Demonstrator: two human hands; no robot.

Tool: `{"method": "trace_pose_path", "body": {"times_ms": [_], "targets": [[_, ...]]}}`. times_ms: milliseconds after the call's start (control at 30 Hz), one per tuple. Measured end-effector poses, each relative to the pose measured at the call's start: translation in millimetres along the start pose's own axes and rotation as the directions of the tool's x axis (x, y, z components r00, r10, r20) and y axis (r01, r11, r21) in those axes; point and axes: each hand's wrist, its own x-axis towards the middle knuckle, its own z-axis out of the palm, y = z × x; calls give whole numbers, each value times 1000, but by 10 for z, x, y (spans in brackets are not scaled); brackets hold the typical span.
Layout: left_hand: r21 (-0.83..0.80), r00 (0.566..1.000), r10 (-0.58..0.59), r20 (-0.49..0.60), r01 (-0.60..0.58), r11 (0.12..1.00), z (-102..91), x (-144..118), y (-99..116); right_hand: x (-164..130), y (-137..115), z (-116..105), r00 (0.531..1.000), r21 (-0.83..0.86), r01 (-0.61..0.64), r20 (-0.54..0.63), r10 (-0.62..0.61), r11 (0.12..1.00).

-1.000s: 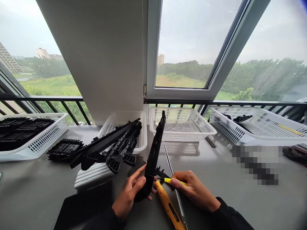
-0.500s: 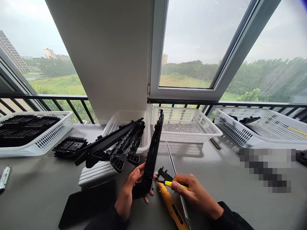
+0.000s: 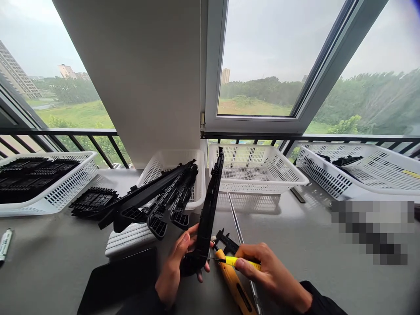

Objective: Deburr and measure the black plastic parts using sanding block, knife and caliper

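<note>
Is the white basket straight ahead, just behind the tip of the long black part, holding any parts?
No, the white basket shows only bare mesh, while the left hand holds the long black part upright before it.

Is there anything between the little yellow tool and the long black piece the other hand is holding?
Nothing visible. The right hand points the yellow tool at the long black part held by the left hand; its tip nearly meets the part's lower end.

Head-worn camera looks forward and down, close over table (image 3: 328,262).
</note>
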Motion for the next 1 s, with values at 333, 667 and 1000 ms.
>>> {"method": "trace_pose_path", "body": {"times_ms": [333,667,1000], "targets": [[2,1000,-12,-20,12,1000,-37,-4,-47,25,-6,34,997,15,1,79,-2,1000],[-38,999,-25,-22,24,999,2,-8,23,19,24,-143,997,-45,-72,0,72,996],[-44,999,-43,-16,42,998,-12,6,-2,25,53,-139,996,-23,-87,-13,87,996]]}}
